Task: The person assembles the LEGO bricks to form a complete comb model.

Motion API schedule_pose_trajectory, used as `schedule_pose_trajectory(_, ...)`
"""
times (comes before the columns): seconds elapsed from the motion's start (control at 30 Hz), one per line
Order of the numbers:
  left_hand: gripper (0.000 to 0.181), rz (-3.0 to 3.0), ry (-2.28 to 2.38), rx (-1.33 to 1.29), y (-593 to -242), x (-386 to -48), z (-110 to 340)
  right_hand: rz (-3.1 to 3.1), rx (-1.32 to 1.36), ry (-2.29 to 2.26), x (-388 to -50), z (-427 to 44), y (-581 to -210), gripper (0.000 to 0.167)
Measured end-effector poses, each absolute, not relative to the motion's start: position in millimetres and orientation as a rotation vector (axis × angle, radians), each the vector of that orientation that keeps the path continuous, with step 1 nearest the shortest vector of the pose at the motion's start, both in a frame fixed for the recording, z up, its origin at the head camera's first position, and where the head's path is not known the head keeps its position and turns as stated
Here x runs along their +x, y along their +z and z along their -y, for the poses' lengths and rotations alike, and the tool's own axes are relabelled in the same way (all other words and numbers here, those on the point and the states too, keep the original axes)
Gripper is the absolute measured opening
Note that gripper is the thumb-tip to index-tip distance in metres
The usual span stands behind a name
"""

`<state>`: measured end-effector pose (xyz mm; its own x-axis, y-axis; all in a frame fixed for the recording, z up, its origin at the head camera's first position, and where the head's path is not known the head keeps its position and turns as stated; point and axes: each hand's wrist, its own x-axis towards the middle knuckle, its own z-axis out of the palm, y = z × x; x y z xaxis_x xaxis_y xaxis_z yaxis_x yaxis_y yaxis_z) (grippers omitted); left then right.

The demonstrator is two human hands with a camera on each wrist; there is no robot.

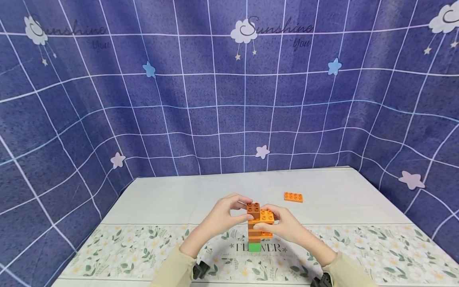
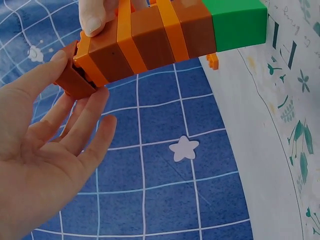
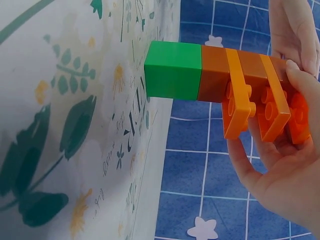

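Observation:
A tower of toy building bricks stands upright on the table, with a green brick at its base. Above it, brown bricks alternate with orange plates that jut out to the right. My left hand pinches the brown top brick between thumb and fingers. In the left wrist view that brick sits tilted, with a dark gap along one side above the uppermost orange plate. My right hand grips the upper tower at its jutting plates, thumb on the near side; its fingers are partly hidden behind.
A loose orange plate with studs lies on the white table, behind and right of the tower. A floral cloth covers the near half. Blue gridded curtain stands along the back and both sides.

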<state>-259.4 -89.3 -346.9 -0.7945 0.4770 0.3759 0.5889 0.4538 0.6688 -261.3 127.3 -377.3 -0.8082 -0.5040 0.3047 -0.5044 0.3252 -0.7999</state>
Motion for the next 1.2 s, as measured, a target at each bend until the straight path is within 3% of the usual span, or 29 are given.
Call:
schedule_pose_trajectory(0.63, 0.031, 2.613, -1.248, -0.842, -345.6, -261.8, 79.1, 2.552, 0.979, 1.405, -273.7, -132.0, -391.9, 0.036)
schedule_pose_trajectory(1.2, 0.03, 2.587, -1.383, -0.922, -346.0, -263.0, 77.8, 2.522, 1.027, 1.498, -269.8, -130.9, -387.8, 0.034)
